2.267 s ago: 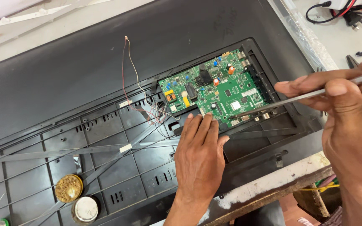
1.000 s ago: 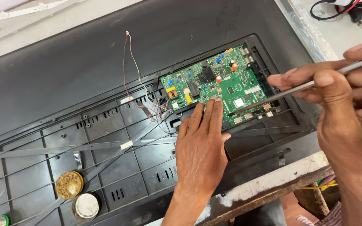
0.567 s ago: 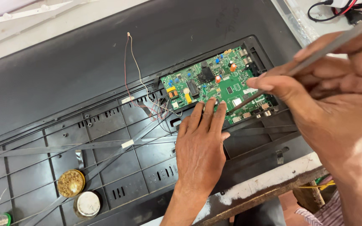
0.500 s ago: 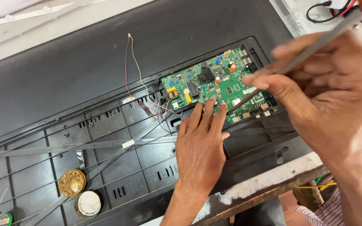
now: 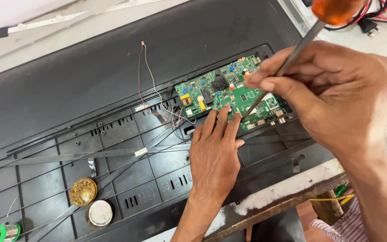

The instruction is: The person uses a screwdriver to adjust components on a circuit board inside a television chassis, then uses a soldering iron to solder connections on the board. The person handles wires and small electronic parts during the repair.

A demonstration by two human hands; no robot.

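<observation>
A green circuit board point(image 5: 211, 92) sits in a recess of a large black panel point(image 5: 68, 89) lying flat. My left hand point(image 5: 213, 154) rests palm down on the panel, its fingertips touching the board's near edge. My right hand point(image 5: 337, 94) grips a screwdriver point(image 5: 287, 62) with an orange handle and a long steel shaft. The shaft slants down and its tip meets the board just right of my left fingertips. Thin red and white wires point(image 5: 146, 76) run from the board's left side up across the panel.
A round brass-coloured tin point(image 5: 83, 191), a white round tin point(image 5: 100, 213) and a green solder spool point(image 5: 3, 233) lie at the panel's near left. A worn wooden bench edge point(image 5: 283, 192) runs below. Red and black cables with a plug point(image 5: 375, 18) lie far right.
My right hand has swung the screwdriver from nearly flat to steeply upright, bringing its tip down onto the board. My left hand has stayed at the board's edge.
</observation>
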